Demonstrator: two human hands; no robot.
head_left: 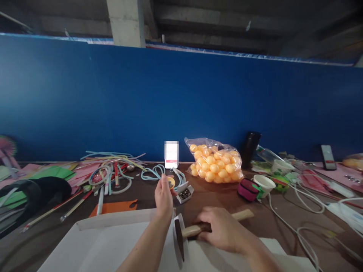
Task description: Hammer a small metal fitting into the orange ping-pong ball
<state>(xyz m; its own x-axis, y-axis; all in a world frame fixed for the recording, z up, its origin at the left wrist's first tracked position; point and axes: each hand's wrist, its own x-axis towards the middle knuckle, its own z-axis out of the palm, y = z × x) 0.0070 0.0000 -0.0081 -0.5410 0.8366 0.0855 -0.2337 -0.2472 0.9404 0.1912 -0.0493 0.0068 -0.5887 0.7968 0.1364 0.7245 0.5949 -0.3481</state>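
Observation:
My left hand is raised above the far edge of a white board or box panel. Its fingers are closed on a small round yellow-orange thing with a greyish middle; I cannot make out its exact kind. Just right of it stands a small open white box full of tiny dark metal pieces. My right hand is wrapped around the wooden handle of a hammer. The hammer's dark head points left, over the white panel, near my left forearm.
A clear bag of orange balls and a phone stand at the back by the blue partition. Tubes and coloured sheets clutter the left. A magenta pouch, a paper cup and white cables lie right.

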